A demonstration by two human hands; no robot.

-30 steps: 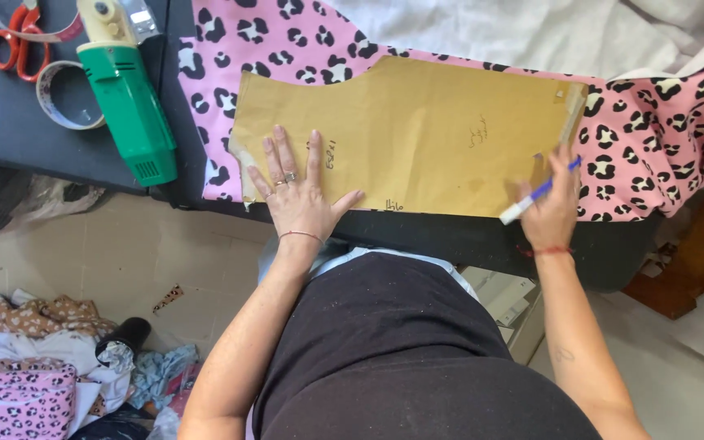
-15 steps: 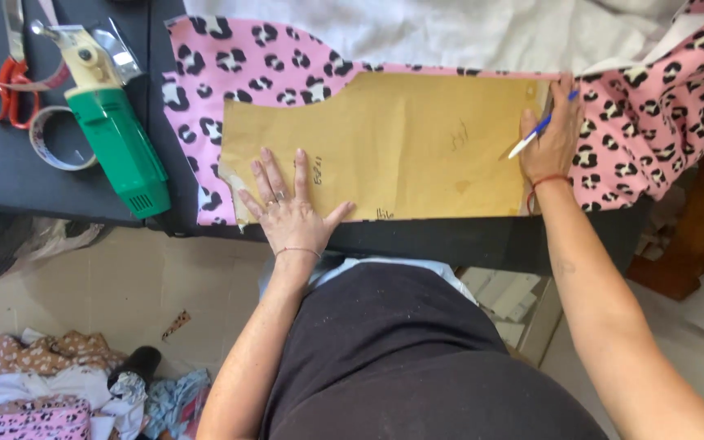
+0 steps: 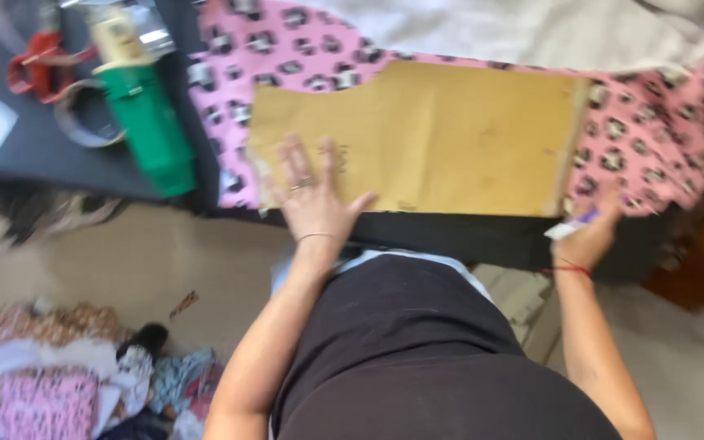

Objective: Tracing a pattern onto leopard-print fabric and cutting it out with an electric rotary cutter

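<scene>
Nearest the body, the left hand (image 3: pixel 313 195) lies flat with fingers spread, pressing the near left corner of the tan kraft-paper pattern piece (image 3: pixel 442 138), which rests on the pink animal-print fabric (image 3: pixel 653 138) spread over the dark grey worktable (image 3: pixel 67 163). The right hand (image 3: pixel 587 236) sits at the table's front edge, below the pattern's near right corner, closed around a blue-and-white marking pen (image 3: pixel 572 226); the frame is blurred, so the exact grip is uncertain. Only one corner is weighted: the paper's right end can pivot or lift if the pen drags against it, giving a false outline. The fabric overhangs the front edge on the right, and its weight could creep the cloth under the paper. Farther back, the green handheld electric cutter (image 3: pixel 152 122) lies just beside the fabric's left edge; a tug on the cloth could nudge it. The red-handled scissors (image 3: pixel 38 65) lie well apart.
</scene>
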